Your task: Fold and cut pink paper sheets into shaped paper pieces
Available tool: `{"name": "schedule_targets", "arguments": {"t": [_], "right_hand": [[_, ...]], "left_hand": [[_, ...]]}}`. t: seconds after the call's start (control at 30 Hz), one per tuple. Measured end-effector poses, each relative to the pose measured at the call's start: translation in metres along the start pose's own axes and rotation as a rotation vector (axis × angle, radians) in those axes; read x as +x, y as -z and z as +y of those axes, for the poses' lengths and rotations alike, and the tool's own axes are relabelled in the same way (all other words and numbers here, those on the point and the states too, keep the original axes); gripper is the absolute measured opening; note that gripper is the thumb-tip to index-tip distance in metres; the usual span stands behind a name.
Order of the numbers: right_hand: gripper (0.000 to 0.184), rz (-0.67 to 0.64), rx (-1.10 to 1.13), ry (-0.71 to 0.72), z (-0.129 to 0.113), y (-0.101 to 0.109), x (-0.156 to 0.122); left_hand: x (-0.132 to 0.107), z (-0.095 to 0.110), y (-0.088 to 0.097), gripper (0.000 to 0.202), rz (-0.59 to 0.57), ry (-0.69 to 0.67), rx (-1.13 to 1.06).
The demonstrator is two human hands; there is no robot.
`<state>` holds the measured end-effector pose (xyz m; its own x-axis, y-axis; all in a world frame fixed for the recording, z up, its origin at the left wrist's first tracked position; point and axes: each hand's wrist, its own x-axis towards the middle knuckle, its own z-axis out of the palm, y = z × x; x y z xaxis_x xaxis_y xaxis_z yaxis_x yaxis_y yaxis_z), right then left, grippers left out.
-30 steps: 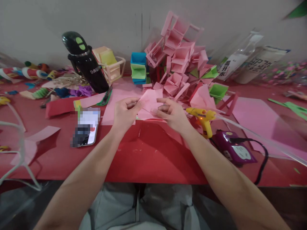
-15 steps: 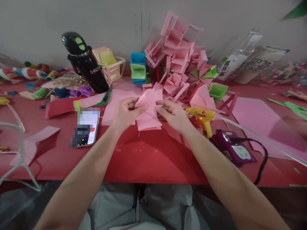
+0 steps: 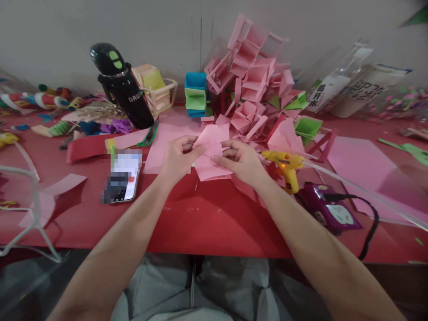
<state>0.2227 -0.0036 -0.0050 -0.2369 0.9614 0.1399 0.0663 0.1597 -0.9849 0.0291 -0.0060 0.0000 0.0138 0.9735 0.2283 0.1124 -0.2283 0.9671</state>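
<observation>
Between both hands is a creased piece of pink paper (image 3: 214,167), held just above the red table. My left hand (image 3: 180,158) pinches its left edge, thumb on the near face and fingers curled behind. On the opposite edge, my right hand (image 3: 242,161) grips with the thumb pressed across the lower part and the index finger higher up. A flat pink sheet (image 3: 158,151) lies behind my left hand. The yellow glue gun (image 3: 284,167) rests right of my right hand, a small orange light showing on it.
Folded pink paper chairs (image 3: 250,67) are piled at the back. A black bottle (image 3: 125,93) stands left of them, with a phone (image 3: 125,178) nearer. Past the glue gun sit a purple power box (image 3: 331,209) and its cable; a white wire frame (image 3: 33,209) is far left.
My right thumb has shifted left and down across the pink paper, whose lower part has tilted slightly. My left hand keeps its pinch. The whole view has drifted a little.
</observation>
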Motion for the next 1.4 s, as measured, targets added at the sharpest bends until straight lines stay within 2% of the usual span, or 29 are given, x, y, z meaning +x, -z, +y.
{"name": "schedule_targets", "arguments": {"t": [0.13,0.3,0.53,0.67,0.83,0.97,1.23,1.3,1.4], "right_hand": [[0.051,0.011,-0.004,-0.020,-0.0016,0.0004,0.0010],[0.050,-0.004,-0.002,-0.017,-0.0031,-0.0016,-0.0001],[0.057,-0.050,0.057,-0.014,-0.0021,0.0021,-0.0008],[0.047,-0.032,0.030,0.037,0.0001,0.0038,0.0006],[0.014,0.060,-0.179,0.244,0.0003,0.0050,0.0008],[0.005,0.145,-0.344,0.369,0.0017,0.0061,-0.0003],[0.012,0.260,-0.451,0.609,0.0022,0.0063,-0.0001],[0.012,0.335,-0.491,0.625,0.0010,0.0060,-0.0010],[0.015,0.421,-0.476,0.574,0.0002,0.0049,-0.0026]], "left_hand": [[0.0023,-0.0032,0.0022,0.034,0.060,0.006,-0.041],[0.0029,-0.0018,0.0046,0.036,0.150,-0.084,0.066],[0.0023,-0.0012,0.0070,0.027,0.155,-0.117,0.093],[0.0029,-0.0011,0.0081,0.027,0.097,-0.118,0.087],[0.0019,-0.0007,0.0078,0.034,0.016,-0.222,0.122],[0.0011,-0.0030,0.0068,0.031,-0.003,-0.277,0.136],[0.0002,-0.0051,0.0071,0.018,0.029,-0.428,0.295],[-0.0005,-0.0038,0.0060,0.014,0.035,-0.489,0.322],[-0.0021,-0.0028,0.0032,0.011,0.040,-0.593,0.329]]}}
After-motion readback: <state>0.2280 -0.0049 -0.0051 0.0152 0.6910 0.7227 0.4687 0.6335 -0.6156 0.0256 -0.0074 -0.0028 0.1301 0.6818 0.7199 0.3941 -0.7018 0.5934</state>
